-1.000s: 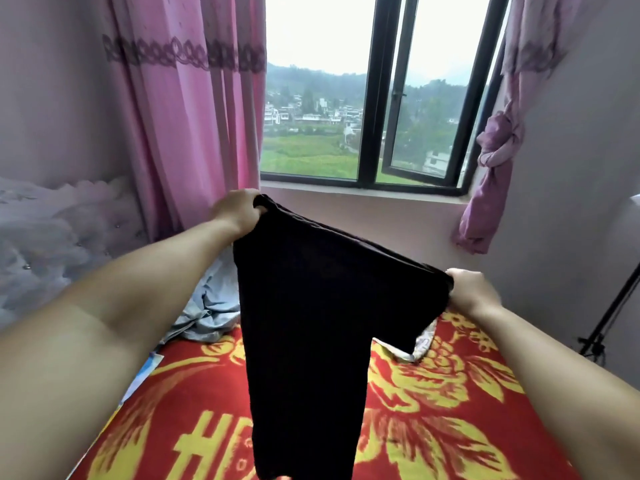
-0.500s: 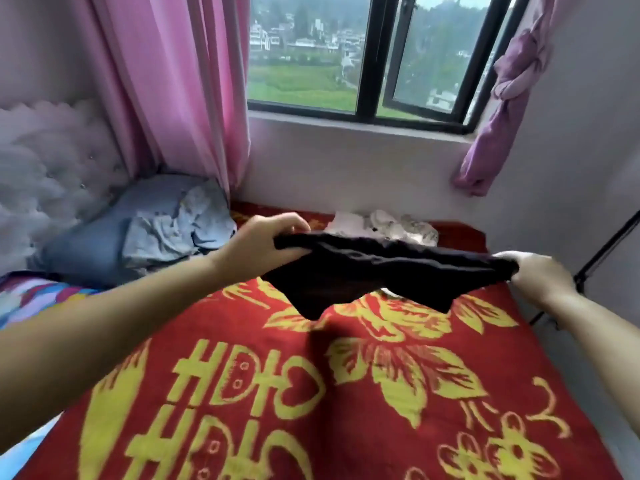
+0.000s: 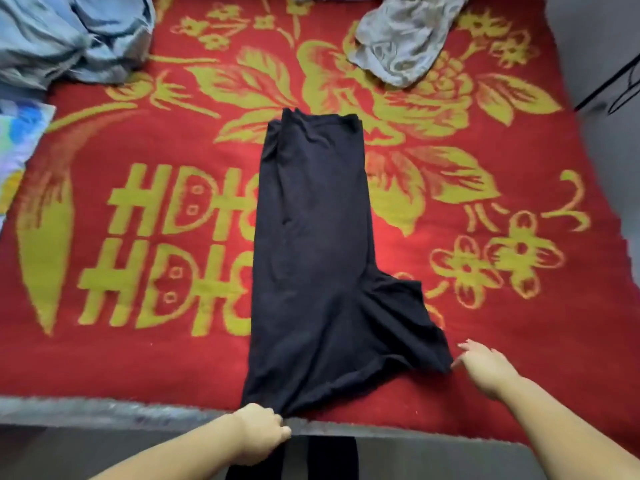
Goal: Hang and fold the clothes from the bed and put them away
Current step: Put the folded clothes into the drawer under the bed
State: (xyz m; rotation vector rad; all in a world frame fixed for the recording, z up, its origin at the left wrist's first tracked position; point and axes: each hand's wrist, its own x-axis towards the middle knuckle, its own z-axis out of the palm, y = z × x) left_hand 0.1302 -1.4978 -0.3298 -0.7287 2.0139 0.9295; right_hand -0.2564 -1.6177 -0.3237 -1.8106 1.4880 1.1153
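One black garment point(image 3: 311, 244), folded lengthwise into a long strip, is lying flat on the red and yellow blanket point(image 3: 138, 358) that is covering the bed. Its long axis is running from the near edge of the bed straight away from the person, toward the far side; the far end is finishing in a nearly square edge among the yellow flower pattern. At the near end a single sleeve-like flap is spreading out to the person's right, so the piece is widening there.

Hands, two. The left hand point(image 3: 261, 433) is sitting at the near left corner of the black garment, at the bed's edge, with its fingers curled and pinching the cloth. The right hand point(image 3: 485, 368) is lying just beside the tip of the flap, its fingers point(image 3: 465, 348) fairly straight and spread; the thumb side is touching the cloth, though whether it is gripping cannot be told.

Other clothing on the bed, two heaps: one crumpled grey garment point(image 3: 398, 43) at the far side, well apart from the black one, and one pale blue bundle point(image 3: 69, 36) at the far left corner. One multicoloured sheet point(image 3: 17, 147) is showing at the left edge. One dark stand point(image 3: 609, 84) is standing off the bed at the right.
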